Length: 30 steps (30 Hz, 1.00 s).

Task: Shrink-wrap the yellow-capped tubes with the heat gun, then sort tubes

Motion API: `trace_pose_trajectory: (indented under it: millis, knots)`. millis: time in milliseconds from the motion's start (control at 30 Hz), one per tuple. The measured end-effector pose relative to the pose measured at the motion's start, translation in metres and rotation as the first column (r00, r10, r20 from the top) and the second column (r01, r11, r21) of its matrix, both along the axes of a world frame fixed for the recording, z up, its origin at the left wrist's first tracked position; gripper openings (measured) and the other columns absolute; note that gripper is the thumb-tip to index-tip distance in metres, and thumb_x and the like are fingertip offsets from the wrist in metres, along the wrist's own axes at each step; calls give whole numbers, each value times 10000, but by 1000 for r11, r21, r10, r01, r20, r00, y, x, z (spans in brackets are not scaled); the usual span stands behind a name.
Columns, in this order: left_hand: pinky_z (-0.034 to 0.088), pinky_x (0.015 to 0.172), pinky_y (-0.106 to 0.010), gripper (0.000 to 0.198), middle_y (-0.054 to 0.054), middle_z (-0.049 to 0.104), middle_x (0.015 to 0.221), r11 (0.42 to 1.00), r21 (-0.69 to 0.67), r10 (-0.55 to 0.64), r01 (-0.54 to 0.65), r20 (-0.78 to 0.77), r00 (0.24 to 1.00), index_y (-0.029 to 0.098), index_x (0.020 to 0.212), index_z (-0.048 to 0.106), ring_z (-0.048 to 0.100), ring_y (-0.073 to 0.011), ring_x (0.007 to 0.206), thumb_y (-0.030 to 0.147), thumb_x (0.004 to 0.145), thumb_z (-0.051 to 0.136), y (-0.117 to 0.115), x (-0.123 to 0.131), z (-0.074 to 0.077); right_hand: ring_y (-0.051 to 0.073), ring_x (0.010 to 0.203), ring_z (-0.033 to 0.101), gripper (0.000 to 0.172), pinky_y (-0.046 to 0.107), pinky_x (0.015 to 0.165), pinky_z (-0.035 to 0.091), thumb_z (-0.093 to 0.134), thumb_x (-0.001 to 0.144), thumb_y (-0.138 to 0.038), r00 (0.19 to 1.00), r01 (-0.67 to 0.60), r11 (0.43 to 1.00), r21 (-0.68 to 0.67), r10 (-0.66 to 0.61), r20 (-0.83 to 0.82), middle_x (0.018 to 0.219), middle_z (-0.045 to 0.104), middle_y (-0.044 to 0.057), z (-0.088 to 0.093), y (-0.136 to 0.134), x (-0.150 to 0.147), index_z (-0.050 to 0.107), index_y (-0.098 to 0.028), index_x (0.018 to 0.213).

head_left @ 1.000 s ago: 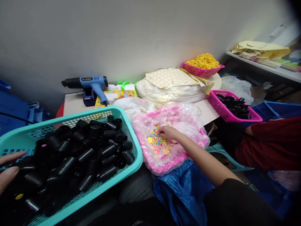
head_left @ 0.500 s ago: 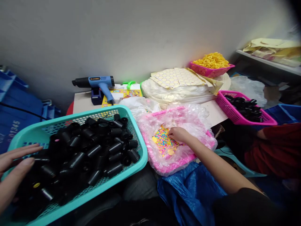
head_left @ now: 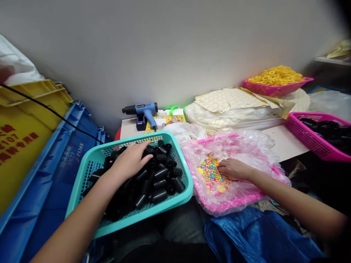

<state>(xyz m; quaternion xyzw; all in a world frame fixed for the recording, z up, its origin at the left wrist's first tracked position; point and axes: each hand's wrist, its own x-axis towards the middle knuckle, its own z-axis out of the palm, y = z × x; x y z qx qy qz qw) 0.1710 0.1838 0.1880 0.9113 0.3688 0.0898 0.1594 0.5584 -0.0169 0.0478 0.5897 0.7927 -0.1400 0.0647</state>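
My left hand [head_left: 131, 159] reaches over the teal basket [head_left: 189, 182], its thumb and fingers apart on top of the black cylinders [head_left: 159, 195]. Nothing shows between those fingers. My right hand [head_left: 231, 168] touches the small colourful beads [head_left: 210, 168] with its fingers bent together; whatever they pinch is hidden. These beads lie on clear plastic inside the pink basket [head_left: 225, 207], with a few yellow discs [head_left: 221, 188] among them.
Behind the baskets are a blue heat gun [head_left: 146, 108], dotted sheets [head_left: 225, 99] and a pink basket of yellow rings [head_left: 276, 77]. Another pink basket [head_left: 315, 142] with black parts stands right. Yellow [head_left: 24, 138] and blue crates [head_left: 63, 160] stack at left.
My left hand has moved from the left edge of the teal basket to above its middle. My right hand stays at the beads. The view has turned left, showing more crates.
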Motion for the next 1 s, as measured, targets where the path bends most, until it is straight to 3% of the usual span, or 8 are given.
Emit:
trace_pose_trajectory:
  millis: [200,300,433,467,533,633,833,1000]
  knots:
    - [535,814,-419,277,-80,679,990,991,-114,78,-65,110,991,204,931,567,653,-272,906,410,750,609,-2,-14,12,181,710,571,139,298,692,433,535,785,-198,935,233,972,27,-217,-279,732,621,83,4,3,-5,614,-147,682]
    - [565,753,-378,387,-72,656,1018,919,-385,203,-81,289,936,221,977,536,664,-264,914,480,716,659,-32,-38,18,144,588,522,171,271,577,412,478,830,-271,811,438,897,57,-367,-455,655,566,44,22,7,-26,536,-156,717]
    - [478,986,-408,381,-62,628,1246,838,-544,193,30,348,917,290,1159,615,576,-283,1181,493,838,571,-88,-53,3,126,696,593,238,241,622,467,489,888,-403,634,511,859,2,-376,-676,811,629,48,64,8,-94,506,-168,854]
    - [452,1021,-411,356,-53,619,1272,835,-548,188,40,354,916,303,1164,623,553,-283,1216,479,861,554,-100,-53,-4,120,705,606,263,228,617,469,530,877,-433,577,501,865,-31,-360,-733,829,646,42,76,7,-116,517,-171,897]
    - [441,1036,-405,321,-48,619,1271,822,-567,207,53,385,899,311,1171,609,550,-271,1222,445,886,549,-120,-53,-17,132,729,640,325,228,627,478,664,811,-419,254,382,895,-232,-343,-904,834,687,47,97,8,-157,555,-170,989]
    - [441,1041,-383,306,-61,601,1276,790,-604,239,102,458,856,301,1220,527,552,-241,1217,377,924,521,-139,-54,-33,132,757,659,250,234,681,494,740,767,-358,52,253,918,-306,-329,-943,807,702,37,115,11,-205,635,-159,877]
    - [490,963,-354,317,-84,531,1259,883,-462,158,83,458,875,302,1275,398,554,-220,1175,296,961,438,-149,-64,-41,115,856,605,108,264,831,472,765,759,-295,112,255,959,-125,-158,-981,865,639,12,113,21,-247,736,-195,788]
    - [527,906,-419,514,-108,528,1215,961,-263,58,87,498,865,324,1421,194,583,-241,1111,311,957,416,-148,-62,-45,110,856,564,105,271,828,441,771,757,-322,37,228,951,-210,-224,-974,883,574,2,103,24,-259,748,-228,797]
